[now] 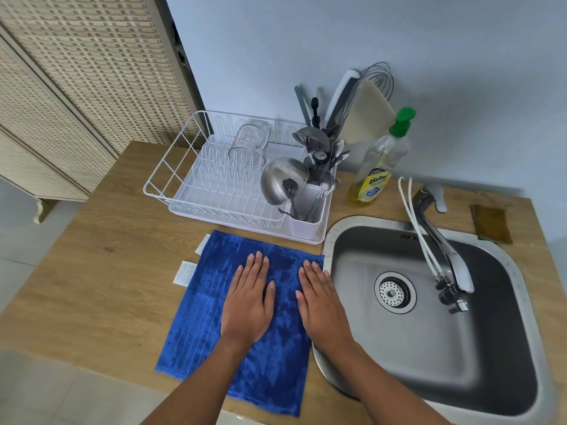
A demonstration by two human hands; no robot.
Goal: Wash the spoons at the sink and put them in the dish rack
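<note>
Steel spoons (325, 187) in wire rack (171, 179)

Bright, even daylight; soft shadows; wide-angle edge distortion

Right of centre, the dish-soap bottle (378, 167) bears a yellow label whose brand lettering is too blurred to read.

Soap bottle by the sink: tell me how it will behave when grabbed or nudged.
The soap bottle is tall and narrow, so a nudge near its green pump would probably tip it. It looks partly full, so likely light on top. Its smooth clear plastic may be slippery in wet hands.
</note>
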